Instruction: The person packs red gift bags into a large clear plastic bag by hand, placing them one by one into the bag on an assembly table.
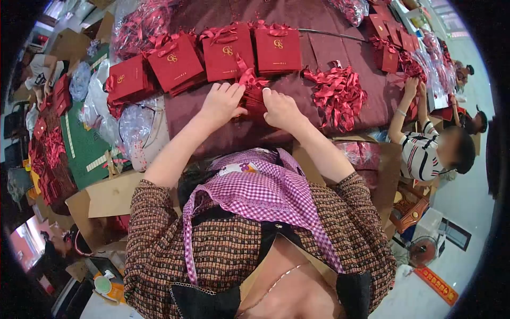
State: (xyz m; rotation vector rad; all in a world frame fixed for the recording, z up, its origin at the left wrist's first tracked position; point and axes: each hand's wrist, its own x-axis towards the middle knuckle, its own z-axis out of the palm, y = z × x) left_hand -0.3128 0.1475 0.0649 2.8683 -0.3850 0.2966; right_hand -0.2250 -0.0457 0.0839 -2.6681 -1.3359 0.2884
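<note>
Between my two hands stands a bundle of small dark-red paper gift bags (255,103), seen mostly edge-on, with red ribbon handles sticking up. My left hand (222,105) is closed on its left side, thumb toward me and fingers over the top. On the other side, my right hand (282,109) grips the bundle with its fingers bent around the edge. Just beyond lie stacks of red gift bags with gold lettering (227,56), (278,50), (176,61), (128,80). To the right of my right hand is a heap of loose red ribbons (340,97).
A maroon cloth (329,48) covers the table. Clear plastic bags (139,125) lie at left, beside a green mat (85,143). An open cardboard box (114,194) stands near my left elbow. A co-worker in a striped shirt (419,154) handles red bags at right.
</note>
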